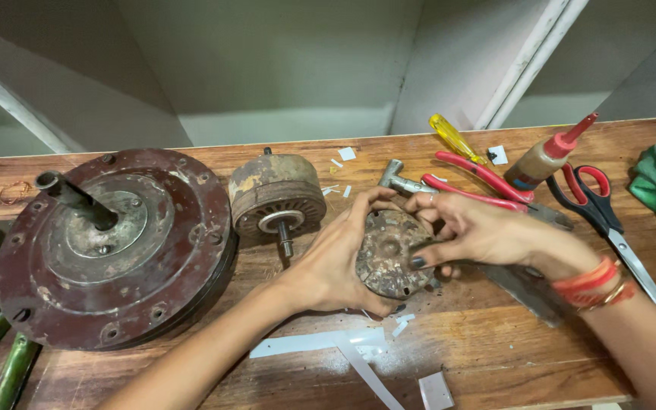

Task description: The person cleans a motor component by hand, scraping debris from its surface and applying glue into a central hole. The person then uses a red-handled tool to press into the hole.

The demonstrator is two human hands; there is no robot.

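Worn wooden workbench [495, 342], reddish-brown, grain running side to side, surface scuffed. Behind it, pale grey-white walls [282, 61] with slanted white-painted struts [529, 57] at right and left. Lighting even and soft.

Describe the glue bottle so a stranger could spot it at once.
Start at the wooden workbench and look to its far right edge, beyond the right hand. There, among the red-handled pliers and red-handled scissors, lies the glue bottle. It alone is a tan, tilted bottle with a pointed red nozzle.
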